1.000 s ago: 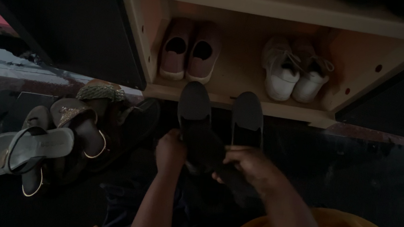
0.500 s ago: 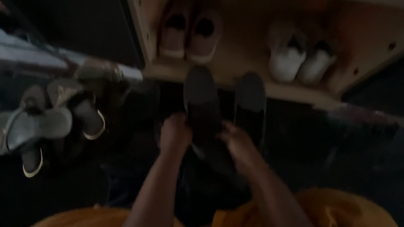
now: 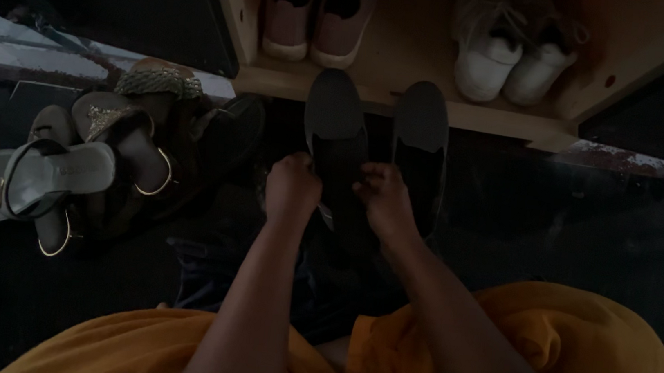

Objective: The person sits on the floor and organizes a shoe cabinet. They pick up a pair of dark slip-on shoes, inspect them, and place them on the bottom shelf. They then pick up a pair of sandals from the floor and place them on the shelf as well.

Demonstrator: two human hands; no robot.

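Dark slip-on shoe (image 3: 337, 134) on floor before wooden shelf (image 3: 406, 104) | left hand (image 3: 292, 190), right hand (image 3: 384, 202) fingers grasping its heel end | risk: toe may catch shelf edge, or knock its mate (image 3: 422, 138).

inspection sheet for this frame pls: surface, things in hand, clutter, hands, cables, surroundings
Surface: dark glossy floor, dimly lit.
Things in hand: dark slip-on shoe gripped on both sides; its mate lies beside it on the right, untouched. Both toes point at the shelf.
Clutter: pile of sandals on the floor to the left.
Hands: left hand and right hand both closed on the held shoe.
Cables: nothing seen.
Surroundings: wooden shelf holding pink shoes and white sneakers; orange garment at the bottom of the view.
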